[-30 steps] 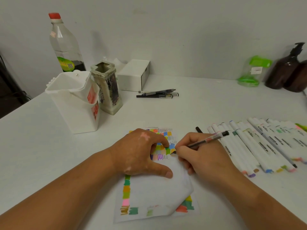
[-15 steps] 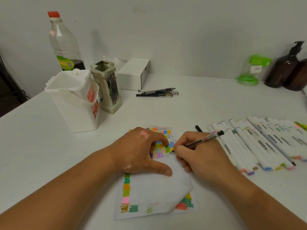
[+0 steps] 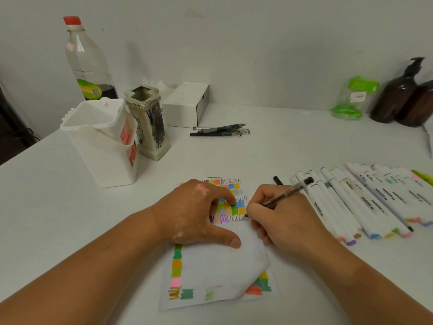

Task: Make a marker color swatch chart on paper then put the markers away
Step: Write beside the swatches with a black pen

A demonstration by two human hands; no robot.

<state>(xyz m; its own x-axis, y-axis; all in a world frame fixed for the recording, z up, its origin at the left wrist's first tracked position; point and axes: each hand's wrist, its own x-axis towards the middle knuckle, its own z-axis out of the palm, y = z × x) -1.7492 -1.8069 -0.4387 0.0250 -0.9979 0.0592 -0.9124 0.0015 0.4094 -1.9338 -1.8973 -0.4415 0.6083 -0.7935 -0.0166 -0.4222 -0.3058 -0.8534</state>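
Note:
A sheet of paper with coloured swatches along its edges lies on the white table, its lower right corner curled up. My left hand presses it flat, fingers spread over the upper swatches, thumb on the blank middle. My right hand grips a clear gel pen with a black cap end, its tip down on the paper beside a row of black squiggles. A row of several white markers lies to the right of my right hand.
A white plastic marker box stands open at the left, next to a ceramic vase and a clear bottle. Pens lie before a white box. Brown pump bottles and a green-lidded jar stand far right.
The pen in my right hand has shifted slightly while marking the paper. My left hand stays pressed on the sheet.

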